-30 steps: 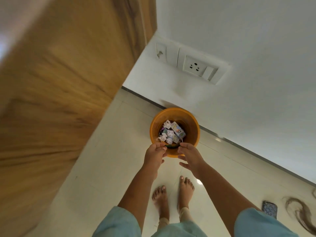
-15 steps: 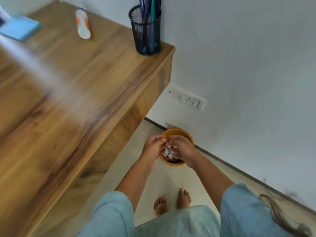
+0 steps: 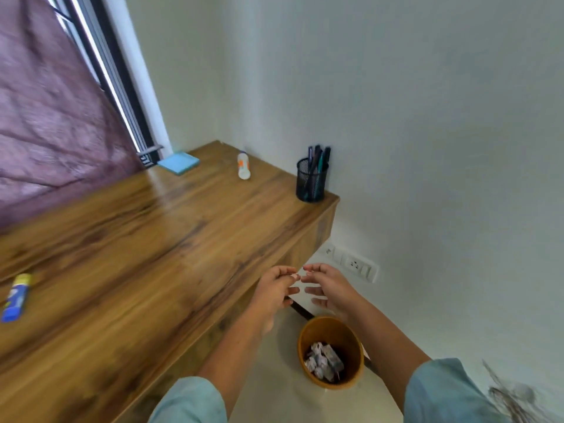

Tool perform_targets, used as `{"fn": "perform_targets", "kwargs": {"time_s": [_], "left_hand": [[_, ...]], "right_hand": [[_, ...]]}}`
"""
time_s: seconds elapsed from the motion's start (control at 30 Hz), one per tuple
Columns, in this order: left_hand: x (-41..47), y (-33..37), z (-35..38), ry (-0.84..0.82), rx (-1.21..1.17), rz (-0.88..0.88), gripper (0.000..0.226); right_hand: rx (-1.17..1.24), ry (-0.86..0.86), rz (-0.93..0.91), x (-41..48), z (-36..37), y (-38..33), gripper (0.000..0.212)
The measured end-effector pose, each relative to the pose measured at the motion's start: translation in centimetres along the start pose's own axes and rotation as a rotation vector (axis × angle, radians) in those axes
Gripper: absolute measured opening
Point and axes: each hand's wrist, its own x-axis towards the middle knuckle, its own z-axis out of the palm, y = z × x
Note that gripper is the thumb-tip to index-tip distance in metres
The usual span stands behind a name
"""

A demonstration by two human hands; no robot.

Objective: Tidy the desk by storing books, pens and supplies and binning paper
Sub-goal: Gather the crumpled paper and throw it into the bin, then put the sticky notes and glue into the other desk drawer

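While both hands hung in the air beside the right end of the bench (image 3: 137,264), neither held anything: the left hand (image 3: 274,296) had its fingers loosely curled and the right hand (image 3: 331,290) had its fingers relaxed and a little spread. Their fingertips were close together but apart. Both forearms reached out from light blue sleeves (image 3: 442,392) at the near edge. Below the right hand, the orange waste bin (image 3: 351,340) stood upright on the pale floor, near the wall and just beyond the bench's right end. Crumpled paper (image 3: 323,360) lay in its bottom. A black mesh pen holder (image 3: 312,184) stood upright on the far right corner of the wooden bench, and several dark pens (image 3: 317,158) stood in it. To its left a white glue bottle (image 3: 243,166) with an orange label lay on its side. Further left a blue pad of sticky notes (image 3: 178,162) lay flat near the window frame (image 3: 122,87). A blue and yellow glue stick (image 3: 16,297) lay on its side at the near left of the bench, well apart from the other supplies. A purple curtain (image 3: 45,117) hung behind the bench on the left. A white socket plate (image 3: 355,265) sat low on the wall beyond the hands.
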Motion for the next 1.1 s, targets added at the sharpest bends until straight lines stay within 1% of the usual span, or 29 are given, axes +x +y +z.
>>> {"fn": "perform_targets", "kwargs": {"time_s": [0.23, 0.37, 0.5, 0.63, 0.73, 0.8, 0.9, 1.0, 1.1], "left_hand": [[-5.8, -1.6, -4.3, 0.188, -0.131, 0.040, 0.012], [-10.8, -3.6, -6.6, 0.277, -0.190, 0.040, 0.012], [-16.3, -6.6, -8.9, 0.321, -0.210, 0.023, 0.013], [-20.9, -9.1, -11.6, 0.362, -0.227, 0.002, 0.013], [-23.8, -10.1, -14.9, 0.421, -0.284, 0.057, 0.014], [-25.8, -10.3, -17.8, 0.500, -0.313, 0.106, 0.013], [-28.2, -11.2, -23.0, 0.683, -0.251, 0.175, 0.012], [-29.9, -12.5, -28.7, 0.858, -0.092, 0.204, 0.016], [-31.6, -13.8, -34.3, 0.918, 0.097, 0.170, 0.015]], "right_hand": [[-0.103, -0.133, -0.095, -5.1, 4.5, -0.8, 0.019], [-0.137, -0.201, -0.105, -8.8, 7.4, 0.6, 0.017], [-0.216, -0.277, -0.117, -12.8, 10.2, 2.7, 0.012], [-0.261, -0.342, -0.131, -16.1, 14.1, 4.0, 0.014], [-0.319, -0.423, -0.155, -18.6, 18.2, 4.3, 0.014], [-0.362, -0.481, -0.190, -20.0, 21.5, 4.1, 0.015], [-0.428, -0.561, -0.222, -21.4, 27.1, 4.0, 0.017], [-0.473, -0.625, -0.224, -22.3, 32.6, 4.1, 0.017], [-0.465, -0.645, -0.197, -22.7, 38.3, 4.4, 0.016]]}}
